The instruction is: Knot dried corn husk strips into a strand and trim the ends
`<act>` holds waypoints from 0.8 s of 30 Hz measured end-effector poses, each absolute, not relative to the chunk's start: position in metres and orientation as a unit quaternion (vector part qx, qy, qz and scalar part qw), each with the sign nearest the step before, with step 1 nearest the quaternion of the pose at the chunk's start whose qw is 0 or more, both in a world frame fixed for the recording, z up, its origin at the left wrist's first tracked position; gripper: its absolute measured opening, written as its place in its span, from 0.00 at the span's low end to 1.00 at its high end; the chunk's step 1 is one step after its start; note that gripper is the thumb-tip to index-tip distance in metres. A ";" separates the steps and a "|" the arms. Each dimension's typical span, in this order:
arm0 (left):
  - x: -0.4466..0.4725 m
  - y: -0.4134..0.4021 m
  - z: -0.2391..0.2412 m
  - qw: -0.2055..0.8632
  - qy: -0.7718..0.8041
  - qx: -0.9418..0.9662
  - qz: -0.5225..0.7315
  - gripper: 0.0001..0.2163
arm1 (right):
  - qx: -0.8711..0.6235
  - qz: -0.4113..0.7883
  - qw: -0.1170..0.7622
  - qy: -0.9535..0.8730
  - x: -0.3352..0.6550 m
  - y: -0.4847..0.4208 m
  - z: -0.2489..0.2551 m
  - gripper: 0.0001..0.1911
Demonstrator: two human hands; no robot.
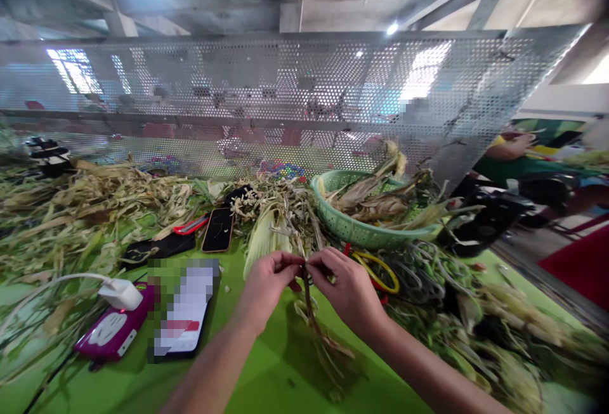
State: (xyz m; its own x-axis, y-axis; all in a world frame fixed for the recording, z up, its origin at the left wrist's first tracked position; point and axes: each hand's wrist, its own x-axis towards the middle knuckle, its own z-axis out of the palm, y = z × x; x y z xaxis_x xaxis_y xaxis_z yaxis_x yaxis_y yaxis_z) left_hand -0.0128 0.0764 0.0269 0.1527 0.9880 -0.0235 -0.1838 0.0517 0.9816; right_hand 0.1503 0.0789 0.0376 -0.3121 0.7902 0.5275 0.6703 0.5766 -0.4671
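My left hand [269,284] and my right hand [345,281] meet fingertip to fingertip over the green table, both closed in a pinch. Between them is a thin brown dried plant stalk [310,309]; its lower end hangs toward me and splits into several dry strands. Whether anything finer is in the fingertips, I cannot make out. Just beyond my left hand lies a pale green corn husk [266,236], beside a heap of dried plant stems [297,205]. A yellow loop of cord [380,271] lies close to my right hand.
A green plastic basket [342,227] of dry husks stands behind. Left lie a lit phone [185,312], a dark phone [217,230], a red cutter [190,225] and a purple power strip [117,322] with a charger. Husks spread both sides; a perforated metal panel [266,84] closes the back.
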 end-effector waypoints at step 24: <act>-0.016 0.078 0.021 0.520 0.449 0.574 0.445 0.10 | -0.469 0.228 0.365 -0.772 0.150 0.083 0.040 0.05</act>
